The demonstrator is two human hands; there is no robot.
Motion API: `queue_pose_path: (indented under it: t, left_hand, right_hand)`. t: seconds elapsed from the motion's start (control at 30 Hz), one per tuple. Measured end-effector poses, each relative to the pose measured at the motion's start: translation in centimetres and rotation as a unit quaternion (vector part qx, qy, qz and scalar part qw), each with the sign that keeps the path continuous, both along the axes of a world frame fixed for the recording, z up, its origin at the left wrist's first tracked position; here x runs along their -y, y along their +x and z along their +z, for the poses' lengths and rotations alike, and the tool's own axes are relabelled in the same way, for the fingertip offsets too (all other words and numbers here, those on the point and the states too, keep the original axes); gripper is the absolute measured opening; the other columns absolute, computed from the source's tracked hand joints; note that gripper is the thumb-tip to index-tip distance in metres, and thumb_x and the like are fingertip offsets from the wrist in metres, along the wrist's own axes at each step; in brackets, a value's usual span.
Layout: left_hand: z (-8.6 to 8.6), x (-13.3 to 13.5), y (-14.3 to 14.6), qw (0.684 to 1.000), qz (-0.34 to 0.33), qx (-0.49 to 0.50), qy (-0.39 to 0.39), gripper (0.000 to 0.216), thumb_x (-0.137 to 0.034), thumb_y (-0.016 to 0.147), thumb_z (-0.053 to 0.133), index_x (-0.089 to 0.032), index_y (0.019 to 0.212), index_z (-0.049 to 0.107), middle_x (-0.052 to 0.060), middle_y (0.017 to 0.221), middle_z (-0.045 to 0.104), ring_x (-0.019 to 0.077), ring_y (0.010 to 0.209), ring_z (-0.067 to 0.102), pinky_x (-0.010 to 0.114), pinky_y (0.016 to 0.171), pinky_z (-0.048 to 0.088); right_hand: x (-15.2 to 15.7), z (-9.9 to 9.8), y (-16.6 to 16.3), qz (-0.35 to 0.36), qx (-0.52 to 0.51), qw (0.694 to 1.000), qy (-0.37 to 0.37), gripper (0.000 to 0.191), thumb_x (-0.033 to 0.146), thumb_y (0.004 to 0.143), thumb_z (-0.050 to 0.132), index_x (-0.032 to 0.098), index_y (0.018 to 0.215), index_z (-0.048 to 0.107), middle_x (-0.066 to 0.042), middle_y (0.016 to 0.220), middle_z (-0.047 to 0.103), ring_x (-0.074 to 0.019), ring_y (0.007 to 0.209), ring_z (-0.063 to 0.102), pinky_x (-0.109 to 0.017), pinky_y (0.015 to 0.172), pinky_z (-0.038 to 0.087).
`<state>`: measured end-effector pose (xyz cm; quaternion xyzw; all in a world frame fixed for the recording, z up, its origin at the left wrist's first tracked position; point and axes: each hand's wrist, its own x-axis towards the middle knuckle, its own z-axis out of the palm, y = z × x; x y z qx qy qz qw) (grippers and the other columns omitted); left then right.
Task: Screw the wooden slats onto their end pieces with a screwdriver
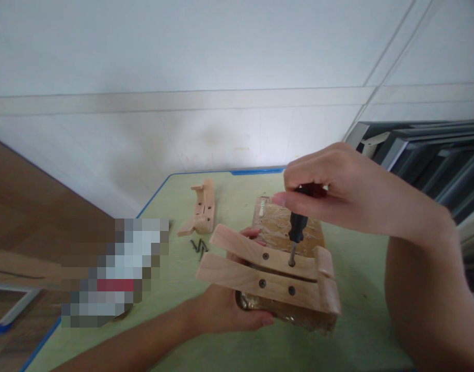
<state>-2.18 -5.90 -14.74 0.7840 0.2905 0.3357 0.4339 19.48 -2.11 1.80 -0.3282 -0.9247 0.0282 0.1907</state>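
Note:
My right hand (330,183) is closed round the black handle of a screwdriver (298,230), held upright with its tip in a screw on a wooden piece (268,276). That piece has two curved slats with dark screws and lies on a brown block wrapped in clear tape (278,227). My left hand (229,310) grips the wooden piece and block from the near left side, fingers curled under and behind them.
A second wooden piece (202,209) lies farther back on the pale green table (357,268), with several loose dark screws (198,248) near it. A blurred-out object (113,271) sits at the table's left edge. A white wall stands behind; dark metal frames (426,155) lean at right.

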Motion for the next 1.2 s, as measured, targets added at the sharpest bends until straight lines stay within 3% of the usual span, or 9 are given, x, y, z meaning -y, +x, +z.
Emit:
queue_pose_path:
  t: [0.17,0.4,0.63,0.77,0.93,1.2]
  left_hand:
    - [0.2,0.1,0.0,0.999,-0.018,-0.032,-0.026,0.083,-0.043,0.059,0.073,-0.02,0.129,0.035,0.013,0.134,0.037,0.0345,0.128,0.031,0.051,0.108,0.025]
    - [-0.4,-0.2,-0.2,0.999,-0.022,-0.023,-0.01,0.082,-0.046,0.059,0.072,-0.018,0.128,0.039,0.013,0.13,0.044,0.0339,0.124,0.038,0.05,0.106,0.03]
    - [-0.2,-0.5,-0.8,0.997,-0.025,-0.067,0.007,0.076,-0.044,0.061,0.072,-0.02,0.126,0.042,0.012,0.127,0.047,0.0355,0.124,0.038,0.052,0.104,0.033]
    - [-0.2,-0.4,-0.5,0.999,-0.007,-0.039,0.019,0.083,-0.046,0.059,0.072,-0.02,0.128,0.034,0.013,0.13,0.043,0.0363,0.128,0.032,0.054,0.106,0.03]
    - [-0.4,-0.5,0.0,0.999,-0.003,0.002,0.039,0.09,-0.041,0.057,0.074,-0.023,0.129,0.024,0.013,0.141,0.021,0.0372,0.132,0.023,0.053,0.108,0.025]
    - [0.1,-0.4,0.0,0.999,-0.007,-0.017,0.047,0.089,-0.041,0.059,0.073,-0.023,0.129,0.021,0.013,0.143,0.016,0.0365,0.133,0.019,0.051,0.109,0.024]
  right_hand:
    - [0.5,0.6,0.1,0.09,-0.014,0.993,-0.073,0.016,0.025,0.087,0.048,0.013,0.083,0.059,0.0,0.071,0.058,-0.007,0.06,0.047,-0.023,0.056,0.032]
    - [0.9,1.4,1.4,0.141,-0.023,0.974,-0.174,0.027,0.016,0.089,0.043,0.011,0.111,0.059,-0.006,0.102,0.064,-0.0112,0.089,0.061,-0.019,0.075,0.047]
    - [0.6,1.5,1.9,0.201,-0.048,0.947,-0.245,0.034,0.008,0.088,0.039,0.001,0.117,0.054,-0.012,0.106,0.064,-0.0123,0.087,0.064,-0.017,0.07,0.053]
    - [0.4,1.3,2.0,0.193,-0.059,0.949,-0.243,0.032,0.01,0.088,0.042,0.001,0.114,0.056,-0.01,0.101,0.066,-0.0114,0.083,0.065,-0.017,0.068,0.052]
    - [0.4,1.2,2.0,0.165,-0.052,0.957,-0.232,0.028,0.011,0.088,0.042,0.008,0.109,0.06,-0.004,0.102,0.066,-0.0094,0.087,0.064,-0.015,0.069,0.051]
    - [0.5,1.3,1.9,0.165,-0.046,0.958,-0.228,0.026,0.015,0.088,0.045,0.01,0.108,0.061,-0.004,0.103,0.067,-0.0082,0.091,0.062,-0.013,0.073,0.05]
